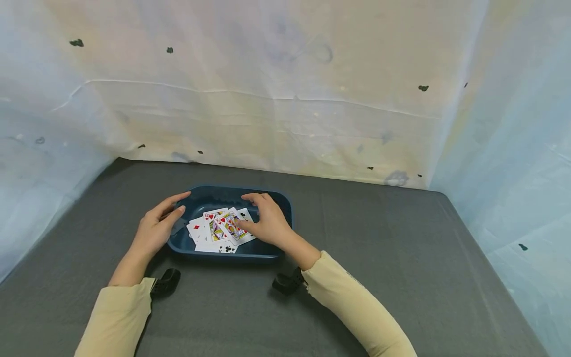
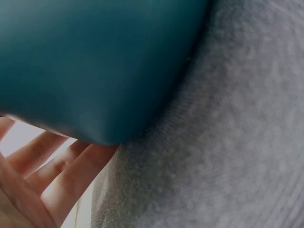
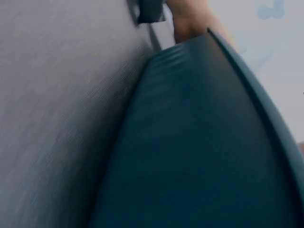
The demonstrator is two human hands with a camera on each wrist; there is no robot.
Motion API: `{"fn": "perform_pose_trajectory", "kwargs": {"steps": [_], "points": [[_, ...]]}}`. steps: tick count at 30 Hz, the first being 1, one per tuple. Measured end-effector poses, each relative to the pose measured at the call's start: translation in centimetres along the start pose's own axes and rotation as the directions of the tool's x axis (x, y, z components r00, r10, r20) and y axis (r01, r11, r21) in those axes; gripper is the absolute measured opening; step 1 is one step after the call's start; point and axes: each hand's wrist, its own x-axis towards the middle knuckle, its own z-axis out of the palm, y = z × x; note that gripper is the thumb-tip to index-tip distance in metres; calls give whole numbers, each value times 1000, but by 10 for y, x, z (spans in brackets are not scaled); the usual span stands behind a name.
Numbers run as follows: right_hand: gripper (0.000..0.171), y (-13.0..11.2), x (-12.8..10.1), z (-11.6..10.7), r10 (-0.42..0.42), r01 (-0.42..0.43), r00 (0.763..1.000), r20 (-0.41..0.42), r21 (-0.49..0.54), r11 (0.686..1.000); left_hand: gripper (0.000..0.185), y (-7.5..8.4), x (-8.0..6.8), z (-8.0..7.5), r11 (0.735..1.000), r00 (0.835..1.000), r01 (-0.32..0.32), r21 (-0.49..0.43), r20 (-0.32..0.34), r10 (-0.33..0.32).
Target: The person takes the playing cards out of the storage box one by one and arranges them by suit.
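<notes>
A dark blue plastic basin point(image 1: 260, 256) holds a loose pile of playing cards point(image 1: 229, 228), face up and overlapping. Red face cards lie on top; a diamond card shows at the left and a club card at the near side. My left hand point(image 1: 156, 225) is at the basin's left end, thumb over the rim. In the left wrist view its fingers point(image 2: 76, 178) stretch out straight against the basin's outer wall point(image 2: 104, 71). Over the right part of the cards is my right hand point(image 1: 272, 223), thumb and forefinger spread apart, thumb tip right at the top face card.
The basin stands on a grey cloth-covered table point(image 1: 370, 267). Pale patterned curtains point(image 1: 285, 99) hang behind it and at both sides. Black wrist devices point(image 1: 166, 283) sit under both wrists, near the basin's front side. The right wrist view is mostly the basin's outer wall point(image 3: 190, 142).
</notes>
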Motion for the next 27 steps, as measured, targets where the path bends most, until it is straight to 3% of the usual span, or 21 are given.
{"fn": "perform_pose_trajectory", "kwargs": {"steps": [3,7,12,15,22,27], "points": [[57,-4,9,5,100,-102,994,33,52,993,48,1,0,1,1000,1000,2,-8,1,-2],[58,-9,20,11,246,-250,967,59,76,965,47,2,-2,2,1000,1000,2,-22,3,-2],[62,-13,29,19,357,-361,929,101,25,932,48,2,-4,3,999,1000,3,-33,4,-3],[66,-15,29,23,381,-381,919,104,-29,924,48,2,-3,4,999,1000,3,-38,-1,-3],[77,-16,20,31,342,-317,937,74,-233,920,48,2,-4,7,999,1000,7,-35,-13,-7],[74,-16,18,30,349,-329,935,64,-216,919,47,2,-4,8,999,1000,3,-39,-14,-4]]}}
